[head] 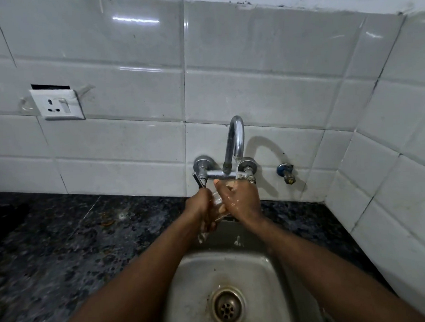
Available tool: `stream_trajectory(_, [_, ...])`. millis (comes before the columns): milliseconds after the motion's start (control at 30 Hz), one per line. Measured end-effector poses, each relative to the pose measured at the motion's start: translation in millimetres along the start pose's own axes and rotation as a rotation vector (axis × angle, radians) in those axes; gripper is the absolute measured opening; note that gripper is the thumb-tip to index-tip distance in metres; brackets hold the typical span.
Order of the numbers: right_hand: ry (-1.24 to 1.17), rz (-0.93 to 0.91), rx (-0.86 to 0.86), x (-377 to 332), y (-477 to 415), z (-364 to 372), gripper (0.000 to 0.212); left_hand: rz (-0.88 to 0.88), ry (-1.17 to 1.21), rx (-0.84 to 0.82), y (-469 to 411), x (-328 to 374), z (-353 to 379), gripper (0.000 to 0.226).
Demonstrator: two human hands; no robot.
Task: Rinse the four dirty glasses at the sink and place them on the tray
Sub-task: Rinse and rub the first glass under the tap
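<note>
Water (pixel 237 168) runs from the tap (pixel 235 140) onto the glass (pixel 217 203) we hold above the sink (pixel 207 274); our left hand (pixel 199 207) and right hand (pixel 242 201) both curl round it.

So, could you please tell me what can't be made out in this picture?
Glass: head view, mostly covered by the left hand and right hand; clear and wet, so its cleanliness is unreadable.
Tray, other glasses: head view, outside the frame.
Sink: head view, near rim cut off by the bottom edge.
</note>
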State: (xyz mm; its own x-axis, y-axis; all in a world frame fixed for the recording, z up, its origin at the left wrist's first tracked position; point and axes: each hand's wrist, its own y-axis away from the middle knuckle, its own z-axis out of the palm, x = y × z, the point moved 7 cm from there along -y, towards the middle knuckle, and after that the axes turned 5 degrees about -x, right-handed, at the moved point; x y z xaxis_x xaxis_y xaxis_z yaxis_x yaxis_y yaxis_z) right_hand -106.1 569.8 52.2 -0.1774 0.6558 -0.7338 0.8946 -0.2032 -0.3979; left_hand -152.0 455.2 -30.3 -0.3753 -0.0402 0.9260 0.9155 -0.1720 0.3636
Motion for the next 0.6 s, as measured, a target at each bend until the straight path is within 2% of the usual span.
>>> stream_trajectory(33, [0.055, -0.08, -0.013, -5.4, 0.5, 0.5, 0.043, -0.037, 0.063, -0.035, 2.3, -4.5, 3.8, 0.032])
stream_trajectory(67, [0.073, -0.109, -0.002, -7.4, 0.3, 0.6, 0.044, 0.058, 0.111, 0.022, 3.9, -1.8, 1.4, 0.032])
stream_trajectory(133, [-0.031, 0.058, 0.065, -0.9, -5.8, -3.3, 0.04, 0.485, 0.022, 0.252, 20.8, 19.0, -9.5, 0.023])
stream_trajectory(167, [-0.077, 0.199, 0.089, 2.9, -5.9, -6.0, 0.038, 0.66, -0.051, 0.292, 34.9, 26.5, -8.0, 0.02])
stream_trajectory(200, [-0.07, 0.222, 0.116, 1.9, -6.2, -9.6, 0.038, 0.731, -0.068, 0.297, 39.6, 28.5, -5.4, 0.02])
stream_trajectory(233, [0.008, 0.105, 0.121, -5.2, -8.9, -12.0, 0.039, 0.684, -0.031, 0.276, 36.9, 27.7, -4.1, 0.025])
stream_trajectory(300, [0.333, -0.295, 0.068, -28.6, -10.8, -10.1, 0.047, 0.378, 0.076, 0.233, 12.0, 9.9, -5.1, 0.044])
stream_trajectory(367, [0.655, -0.514, 0.039, -37.3, -9.9, -6.2, 0.05, 0.111, 0.185, 0.114, -2.6, -8.7, -1.6, 0.056])
stream_trajectory(433, [0.792, -0.546, -0.026, -33.9, -12.1, -4.0, 0.046, -0.027, 0.266, 0.014, -2.2, -21.1, 3.4, 0.055])
stream_trajectory(500, [0.775, -0.554, -0.059, -29.5, -14.3, -5.4, 0.042, -0.056, 0.255, -0.003, 1.2, -27.4, 3.4, 0.051])
stream_trajectory(533, [0.699, -0.507, -0.061, -26.0, -15.6, -7.4, 0.042, -0.06, 0.242, -0.022, 2.4, -29.1, 5.5, 0.051])
stream_trajectory(600, [0.383, -0.308, -0.031, -15.2, -16.0, -12.5, 0.04, -0.071, 0.271, -0.084, 7.2, -30.6, 13.3, 0.054])
